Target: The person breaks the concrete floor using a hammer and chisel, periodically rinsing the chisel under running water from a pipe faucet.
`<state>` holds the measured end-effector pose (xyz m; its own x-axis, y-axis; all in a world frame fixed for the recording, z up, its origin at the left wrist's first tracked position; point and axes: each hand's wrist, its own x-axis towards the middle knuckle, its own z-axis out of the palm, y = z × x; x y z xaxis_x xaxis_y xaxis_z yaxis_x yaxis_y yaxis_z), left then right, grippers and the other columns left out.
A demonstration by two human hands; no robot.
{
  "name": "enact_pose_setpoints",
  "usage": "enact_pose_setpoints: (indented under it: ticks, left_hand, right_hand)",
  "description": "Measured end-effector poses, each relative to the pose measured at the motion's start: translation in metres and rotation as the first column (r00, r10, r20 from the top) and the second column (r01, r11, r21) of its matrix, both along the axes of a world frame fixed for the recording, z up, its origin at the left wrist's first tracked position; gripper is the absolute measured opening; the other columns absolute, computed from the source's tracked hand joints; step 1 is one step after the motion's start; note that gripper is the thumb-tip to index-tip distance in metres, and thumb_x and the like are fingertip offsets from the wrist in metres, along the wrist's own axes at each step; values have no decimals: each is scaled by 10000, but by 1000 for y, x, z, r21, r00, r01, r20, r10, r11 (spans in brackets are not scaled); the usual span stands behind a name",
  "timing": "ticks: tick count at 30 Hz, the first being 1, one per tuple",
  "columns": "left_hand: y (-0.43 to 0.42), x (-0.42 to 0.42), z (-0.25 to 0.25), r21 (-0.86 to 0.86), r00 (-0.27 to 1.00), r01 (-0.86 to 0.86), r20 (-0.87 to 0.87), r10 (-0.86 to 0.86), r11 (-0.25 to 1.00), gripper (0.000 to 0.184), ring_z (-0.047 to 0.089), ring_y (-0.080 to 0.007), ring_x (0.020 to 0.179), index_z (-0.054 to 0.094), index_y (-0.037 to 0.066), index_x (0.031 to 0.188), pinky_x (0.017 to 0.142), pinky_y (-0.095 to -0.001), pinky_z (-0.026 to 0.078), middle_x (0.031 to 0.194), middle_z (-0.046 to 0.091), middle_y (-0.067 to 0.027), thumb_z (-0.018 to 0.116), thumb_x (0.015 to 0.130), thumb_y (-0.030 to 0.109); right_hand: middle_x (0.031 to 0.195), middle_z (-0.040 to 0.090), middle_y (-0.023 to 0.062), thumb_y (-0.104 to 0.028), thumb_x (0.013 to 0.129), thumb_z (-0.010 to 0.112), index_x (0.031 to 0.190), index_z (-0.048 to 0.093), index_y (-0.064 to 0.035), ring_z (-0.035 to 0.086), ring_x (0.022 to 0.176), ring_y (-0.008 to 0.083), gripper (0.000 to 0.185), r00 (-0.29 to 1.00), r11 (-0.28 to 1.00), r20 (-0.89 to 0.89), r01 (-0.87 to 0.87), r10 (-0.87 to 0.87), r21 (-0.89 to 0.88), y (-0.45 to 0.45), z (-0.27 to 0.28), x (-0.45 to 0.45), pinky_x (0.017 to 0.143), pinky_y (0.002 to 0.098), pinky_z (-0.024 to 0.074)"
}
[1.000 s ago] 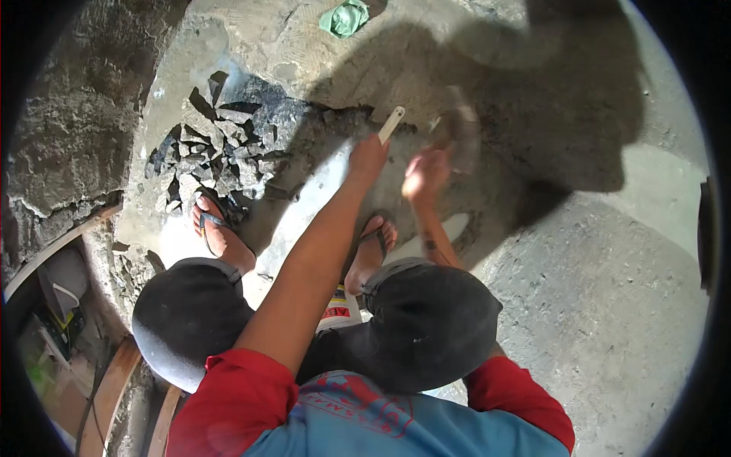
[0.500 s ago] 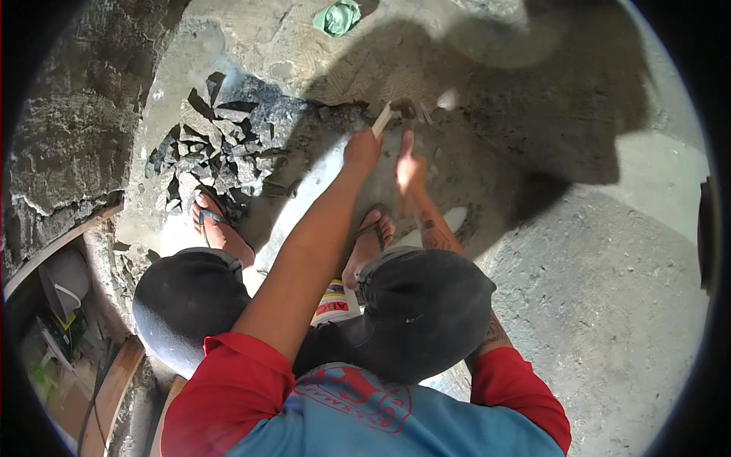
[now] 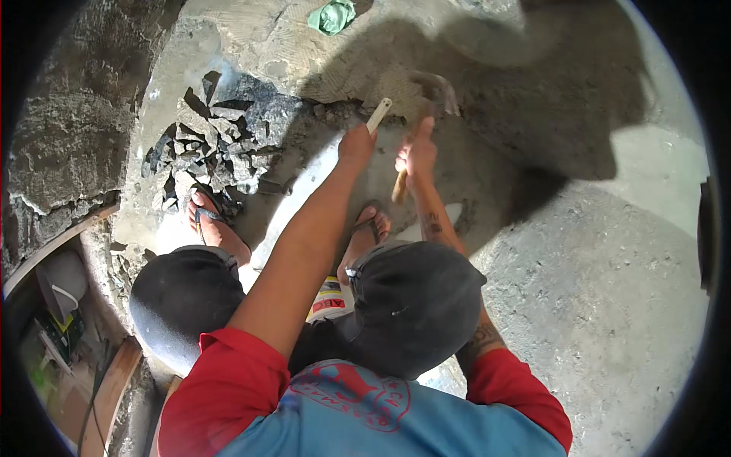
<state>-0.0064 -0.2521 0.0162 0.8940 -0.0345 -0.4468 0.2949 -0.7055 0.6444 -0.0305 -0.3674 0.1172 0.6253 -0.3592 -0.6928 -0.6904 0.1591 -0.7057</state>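
Note:
My left hand is closed around a pale flat bar with a small hole near its top end; its lower part is hidden in the fist. To the right, my right hand grips a hammer by its wooden handle. The hammer's head is smeared by motion, above the hand and right of the bar's end. Both hands are over the edge of a rough, ridged mortar layer, partly in my shadow.
Broken grey chunks lie in a heap to the left. A crumpled green wrapper rests at the top. Between my knees stands a white bucket with a printed label. My sandalled feet are near the rubble.
The hammer has swung, its head now farther up and right of the bar's end. My left hand holds the bar in nearly the same place. The view has shifted slightly.

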Motion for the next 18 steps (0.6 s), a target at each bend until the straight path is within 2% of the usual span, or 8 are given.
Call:
enact_pose_setpoints:
  ticks: [2,4,8,10,11,14,16,18]
  left_hand:
    - [-1,1,-7,-6,1000,7,9,-7,1000,377,627,-404,842,589,1,940,737,-481,502,873,642,-242,543,891,372]
    - [1,-5,-8,-4,999,32,14,-32,999,381,629,-403,841,588,-2,939,735,-481,503,870,642,-243,541,892,373]
    - [-1,-3,0,15,1000,16,20,-17,1000,397,633,-401,830,591,-17,934,725,-480,509,867,644,-243,543,891,375]
    - [0,2,3,15,1000,5,8,-5,1000,402,635,-400,826,593,-22,932,722,-479,511,866,645,-244,545,891,375]
    - [0,2,4,9,1000,11,3,-11,1000,405,634,-401,826,596,-24,934,724,-479,510,868,645,-242,545,890,376]
    - [1,-3,-4,-1,999,33,17,-33,999,407,631,-404,832,604,-24,933,725,-478,509,871,646,-239,546,888,377]
    - [2,1,-3,-16,998,32,49,-31,999,406,630,-406,837,609,-22,929,725,-477,509,872,646,-237,546,887,377]
    - [0,-2,3,-6,999,-4,53,5,1000,386,626,-409,846,619,-16,916,727,-476,506,877,644,-238,554,883,363]
  right_hand:
    - [405,334,5,-735,838,336,515,438,-89,392,356,145,729,987,988,117,96,-111,122,-2,-19,-4,357,288,322]
    - [435,334,-17,-714,850,347,521,400,-124,348,357,118,677,987,859,-8,-144,161,-491,10,-37,-15,345,280,290]
    - [445,345,-2,-689,863,364,538,412,-116,346,375,120,661,981,982,-182,-90,59,-166,5,9,7,349,286,290]
    - [436,344,7,-683,867,366,548,416,-108,359,370,130,659,990,990,75,125,-121,-58,3,22,10,350,291,306]
    - [436,344,7,-683,867,366,548,416,-108,359,370,130,659,990,991,73,122,-117,-58,5,14,7,350,291,306]
    - [418,342,9,-695,858,369,522,402,-112,364,355,139,673,811,969,585,144,1,-201,9,-37,-17,342,285,300]
    - [416,349,9,-693,859,367,492,382,-122,372,348,141,679,974,916,-53,-227,222,-330,2,-63,-15,339,276,300]
    - [415,346,6,-700,856,360,464,359,-124,372,363,141,697,969,942,-158,-227,192,-249,15,3,-3,348,285,297]
